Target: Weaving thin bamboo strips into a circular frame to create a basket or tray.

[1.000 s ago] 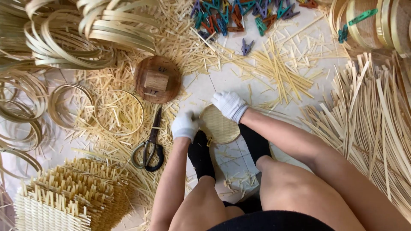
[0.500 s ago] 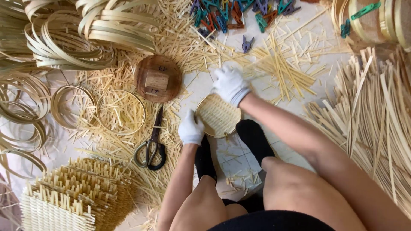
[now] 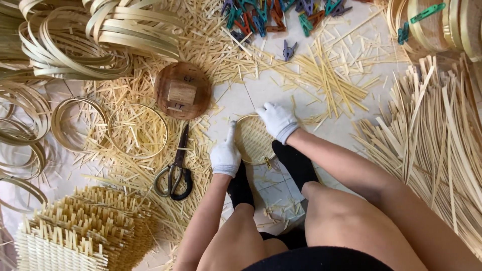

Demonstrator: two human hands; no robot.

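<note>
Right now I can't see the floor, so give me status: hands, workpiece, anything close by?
Left hand and right hand, both gloved, grip round woven disc. Disc between feet on floor. Scissors lie left, apart.

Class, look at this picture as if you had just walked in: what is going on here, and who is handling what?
A person sits on a tiled floor, both hands in white gloves. The left hand and right hand grip opposite edges of a small round woven bamboo disc held between black-socked feet. Scissors lie just left, beside a round wooden mould. Bamboo hoops, loose strips, coloured clips and a stack of woven mats surround them.
</note>
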